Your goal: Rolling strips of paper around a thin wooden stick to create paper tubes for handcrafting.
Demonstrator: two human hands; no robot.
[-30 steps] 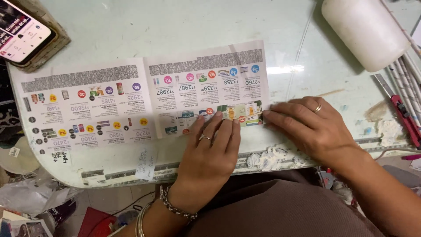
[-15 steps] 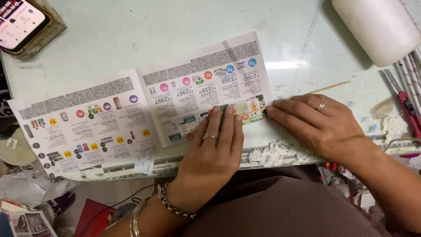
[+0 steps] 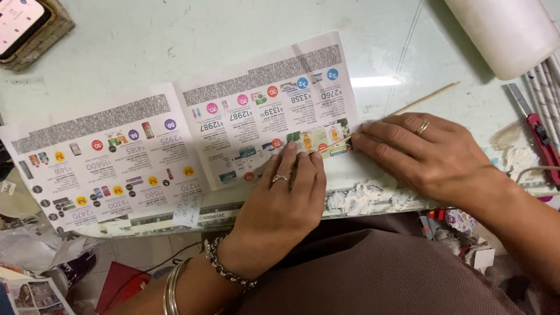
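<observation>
Glossy printed flyer paper lies flat on the pale glass table, its long axis running left to right across your view and tilted a little, the right end farther from you. Your left hand presses palm-down on the near right corner of the sheet, fingers straight and together, gripping nothing, only pinning the paper. Your right hand lies just to the right of that corner, fingers extended leftward and flat, their tips touching the paper's right edge where a thin wooden stick passes under them; the stick slants up and away to the right, so the corner sits between your two hands, touched by both. I cannot tell whether the right fingers pinch the stick or merely rest on it. A white roll stands at the far right, a red-handled cutter beside it, and a phone at the far left corner. Compared with half a second ago, the sheet has swung slightly so its right end sits higher, and your right hand has slid closer to the corner, with the stick now showing beyond it
</observation>
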